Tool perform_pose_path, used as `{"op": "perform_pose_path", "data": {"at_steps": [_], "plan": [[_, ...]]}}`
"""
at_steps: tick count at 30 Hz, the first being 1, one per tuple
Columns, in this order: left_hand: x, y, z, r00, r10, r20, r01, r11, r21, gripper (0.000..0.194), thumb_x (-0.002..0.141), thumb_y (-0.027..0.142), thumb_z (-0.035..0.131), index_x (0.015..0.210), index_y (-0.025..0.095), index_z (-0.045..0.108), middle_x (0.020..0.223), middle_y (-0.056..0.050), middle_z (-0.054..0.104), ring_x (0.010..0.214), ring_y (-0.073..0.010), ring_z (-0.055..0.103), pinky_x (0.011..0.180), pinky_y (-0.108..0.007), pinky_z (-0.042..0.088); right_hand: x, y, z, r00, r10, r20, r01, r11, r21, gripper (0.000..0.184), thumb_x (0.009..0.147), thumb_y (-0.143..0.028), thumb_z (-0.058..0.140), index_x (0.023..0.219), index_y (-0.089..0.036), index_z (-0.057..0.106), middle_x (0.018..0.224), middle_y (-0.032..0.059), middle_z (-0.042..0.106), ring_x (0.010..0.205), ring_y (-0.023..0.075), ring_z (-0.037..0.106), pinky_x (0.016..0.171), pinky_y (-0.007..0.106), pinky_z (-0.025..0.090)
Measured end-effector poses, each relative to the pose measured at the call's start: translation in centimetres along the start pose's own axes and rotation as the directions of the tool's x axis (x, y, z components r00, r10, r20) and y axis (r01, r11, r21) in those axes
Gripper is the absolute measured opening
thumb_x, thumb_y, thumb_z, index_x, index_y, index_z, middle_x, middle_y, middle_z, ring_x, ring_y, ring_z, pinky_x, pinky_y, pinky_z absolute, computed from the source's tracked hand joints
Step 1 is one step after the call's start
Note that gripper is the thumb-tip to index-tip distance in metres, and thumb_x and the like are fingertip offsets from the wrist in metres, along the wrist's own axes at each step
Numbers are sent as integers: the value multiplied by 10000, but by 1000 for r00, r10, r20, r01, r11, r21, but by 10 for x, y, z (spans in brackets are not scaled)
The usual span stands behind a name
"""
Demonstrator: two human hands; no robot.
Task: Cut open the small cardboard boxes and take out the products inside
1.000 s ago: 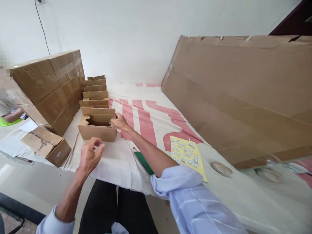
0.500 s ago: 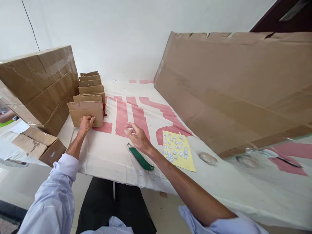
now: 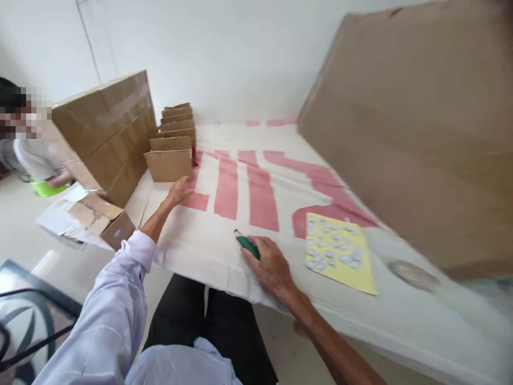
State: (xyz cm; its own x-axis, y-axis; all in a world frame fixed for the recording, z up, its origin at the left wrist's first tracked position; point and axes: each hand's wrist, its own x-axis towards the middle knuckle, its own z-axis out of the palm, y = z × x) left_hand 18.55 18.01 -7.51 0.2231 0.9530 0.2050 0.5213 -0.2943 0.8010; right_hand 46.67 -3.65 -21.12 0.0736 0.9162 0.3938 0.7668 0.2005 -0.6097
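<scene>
My right hand (image 3: 269, 264) is closed around the green handle of a utility knife (image 3: 248, 246) at the near side of the table, its tip pointing away to the left. The palm and fingers cover the back half of the handle. My left hand (image 3: 179, 191) is open, its fingers stretched toward the lower right corner of the front cardboard box (image 3: 170, 167). Whether the fingertips touch that box is hard to tell. Behind it, several more open boxes (image 3: 176, 126) stand in a row with raised flaps.
Stacked taped cartons (image 3: 116, 123) rise on the left, with a smaller carton (image 3: 102, 216) before them. A yellow sheet of stickers (image 3: 340, 254) and a tape roll (image 3: 412, 274) lie right. A large cardboard sheet (image 3: 409, 139) leans behind. Another person (image 3: 38, 149) is far left.
My right hand has come down onto the utility knife and taken hold of it. My left hand has drawn off the front box's face. The view has swung left.
</scene>
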Motion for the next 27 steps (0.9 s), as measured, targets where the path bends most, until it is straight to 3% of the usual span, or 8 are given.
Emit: {"op": "perform_pose_path", "data": {"at_steps": [3,7,10,13,16,18,23,27], "plan": [[-64,10,-32,997,30,76,-37,995,91,704,740,213,929,1423,217,756,1548,-141,726,1484,-385,637,1320,-492,438,-9,11,12,998,-50,-27,47,995,-86,318,1020,-423,547,1222,-251,723,1183,179,771,1076,379,691,976,538,570],[-142,33,-144,970,107,220,-177,926,333,881,802,315,898,1630,269,602,1735,-113,557,1632,-369,495,1414,-512,319,-11,12,18,993,-92,-73,81,985,-151,291,1007,-358,558,1210,-233,725,1181,178,770,1058,364,676,919,495,553],[-169,46,-232,945,-115,306,-107,777,621,1075,786,353,894,1750,309,420,1846,-99,403,1705,-385,378,1410,-565,315,-9,7,19,988,-99,-116,74,977,-199,288,992,-323,569,1201,-200,725,1154,175,771,1048,356,671,890,469,540],[-172,44,-276,883,-352,311,-84,533,842,1270,706,312,911,1807,282,280,1877,-173,320,1741,-431,287,1375,-624,345,-5,1,19,988,-95,-122,64,971,-230,287,978,-295,589,1204,-181,722,1140,175,768,1047,349,662,899,455,531],[-167,30,-278,859,-463,220,-84,295,952,1290,675,195,852,1812,291,252,1886,-221,268,1757,-488,204,1285,-740,392,-2,-2,17,992,-75,-101,48,968,-246,275,960,-271,607,1194,-178,718,1126,174,764,1052,344,659,908,445,521],[-159,21,-272,868,-439,233,-129,254,959,1242,690,170,806,1805,281,270,1879,-233,279,1751,-487,224,1254,-742,413,-3,-2,15,994,-63,-91,38,966,-256,270,958,-266,608,1191,-179,713,1125,170,762,1056,342,658,907,439,515],[-138,22,-262,885,-326,333,-204,372,906,1113,699,297,797,1739,209,413,1766,-235,481,1636,-466,453,1280,-638,416,-8,1,13,996,-47,-76,26,965,-260,283,966,-276,613,1216,-181,706,1173,172,757,1070,339,659,898,431,511],[-137,38,-222,887,-173,429,-277,544,792,1074,743,449,860,1715,218,464,1722,-216,530,1594,-469,491,1295,-646,379,-10,-2,11,997,-19,-69,-1,963,-269,302,959,-262,612,1232,-176,710,1162,175,755,1086,347,653,912,443,509]]}}
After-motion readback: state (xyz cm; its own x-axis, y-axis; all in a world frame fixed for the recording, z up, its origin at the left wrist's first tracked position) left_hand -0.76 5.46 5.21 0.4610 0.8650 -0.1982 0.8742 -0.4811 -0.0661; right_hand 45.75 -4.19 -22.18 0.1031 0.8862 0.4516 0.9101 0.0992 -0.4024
